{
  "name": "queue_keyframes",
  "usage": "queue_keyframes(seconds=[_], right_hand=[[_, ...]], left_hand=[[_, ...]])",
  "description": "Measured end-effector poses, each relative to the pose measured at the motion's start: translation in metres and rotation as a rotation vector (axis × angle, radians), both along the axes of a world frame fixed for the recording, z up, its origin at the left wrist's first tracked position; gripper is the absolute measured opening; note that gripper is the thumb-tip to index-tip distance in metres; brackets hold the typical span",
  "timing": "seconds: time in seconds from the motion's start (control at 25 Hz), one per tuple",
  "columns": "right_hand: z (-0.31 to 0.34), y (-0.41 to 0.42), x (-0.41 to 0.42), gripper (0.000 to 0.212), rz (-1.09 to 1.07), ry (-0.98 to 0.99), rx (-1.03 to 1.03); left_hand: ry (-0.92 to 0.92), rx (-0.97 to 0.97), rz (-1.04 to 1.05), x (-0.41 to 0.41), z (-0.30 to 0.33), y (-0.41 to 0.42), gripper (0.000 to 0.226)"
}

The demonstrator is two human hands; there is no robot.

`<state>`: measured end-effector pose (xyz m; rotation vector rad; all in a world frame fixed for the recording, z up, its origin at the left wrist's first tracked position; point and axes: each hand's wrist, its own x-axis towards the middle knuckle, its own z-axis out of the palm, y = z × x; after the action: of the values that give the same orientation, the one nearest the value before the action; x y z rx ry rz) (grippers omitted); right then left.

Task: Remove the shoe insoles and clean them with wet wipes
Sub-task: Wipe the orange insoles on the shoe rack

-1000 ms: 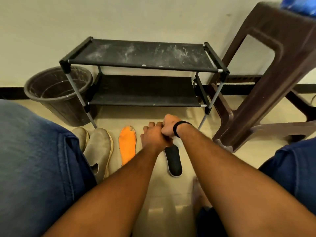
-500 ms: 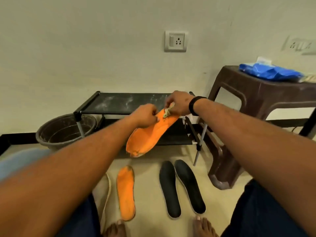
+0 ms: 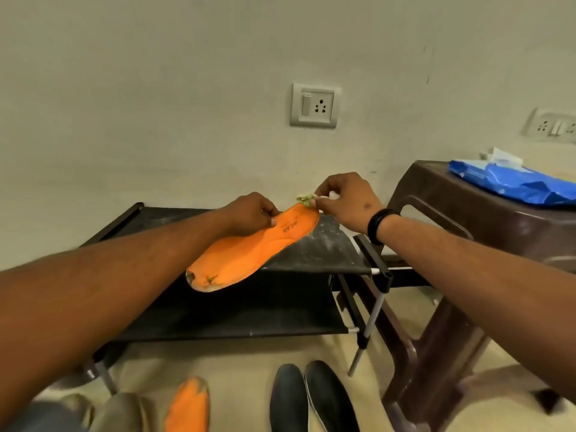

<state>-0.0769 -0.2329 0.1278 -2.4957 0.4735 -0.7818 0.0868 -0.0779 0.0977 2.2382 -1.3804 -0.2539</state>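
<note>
My left hand (image 3: 249, 215) grips an orange insole (image 3: 249, 254) near its heel end and holds it up over the black shoe rack (image 3: 314, 254). At the heel tip my right hand (image 3: 344, 199) pinches a small crumpled, soiled wipe (image 3: 305, 199) against the insole. A second orange insole (image 3: 187, 406) lies on the floor below. Two black insoles (image 3: 308, 400) lie side by side to its right. A blue wet wipes pack (image 3: 511, 182) rests on the brown plastic stool (image 3: 467, 219) at the right.
Grey shoes (image 3: 115, 413) stand on the floor at the lower left. The two-tier rack has dusty shelves and thin metal legs (image 3: 371, 322). The stool's legs stand close beside the rack. Wall sockets (image 3: 314, 104) sit above.
The head has tilted up, so the floor items sit lower in view. The raised orange insole and both hands have stayed together, with the right hand's wipe now at the heel tip.
</note>
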Motion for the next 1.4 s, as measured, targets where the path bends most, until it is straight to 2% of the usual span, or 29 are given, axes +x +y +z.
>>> queue_keyframes(seconds=[0.24,0.36,0.44,0.52,0.6,0.84,0.96,1.08,1.28,1.4], right_hand=[[-0.039,-0.044,0.044,0.015,0.004,-0.070,0.614],[-0.048,-0.053,0.058,0.013,0.012,-0.067,0.773],[-0.057,-0.055,0.064,0.011,0.028,-0.070,0.803],[-0.068,-0.053,0.069,0.009,0.052,-0.072,0.832],[-0.076,-0.049,0.069,0.010,0.064,-0.064,0.858],[-0.077,-0.044,0.059,0.019,0.136,-0.095,0.973],[-0.074,-0.044,0.053,0.018,0.149,-0.072,0.903],[-0.070,-0.054,0.043,0.020,0.085,-0.064,0.823],[-0.070,-0.054,0.045,0.020,0.131,-0.050,0.853],[-0.071,-0.045,0.056,0.021,0.122,-0.061,0.732]], left_hand=[[0.129,0.027,0.003,0.043,-0.038,-0.045,0.029],[0.110,-0.233,0.105,0.047,-0.055,-0.056,0.023],[0.327,-0.401,0.111,0.043,-0.057,-0.063,0.029],[0.603,-0.404,0.088,0.035,-0.055,-0.068,0.031],[0.704,-0.363,0.101,0.029,-0.056,-0.070,0.022],[0.845,-0.314,0.119,0.022,-0.054,-0.066,0.022],[0.849,-0.342,0.077,0.020,-0.050,-0.062,0.011],[0.803,-0.399,0.125,0.026,-0.046,-0.057,0.009],[1.015,-0.311,0.038,0.016,-0.050,-0.056,0.032],[1.004,-0.360,0.056,0.011,-0.050,-0.061,0.036]])
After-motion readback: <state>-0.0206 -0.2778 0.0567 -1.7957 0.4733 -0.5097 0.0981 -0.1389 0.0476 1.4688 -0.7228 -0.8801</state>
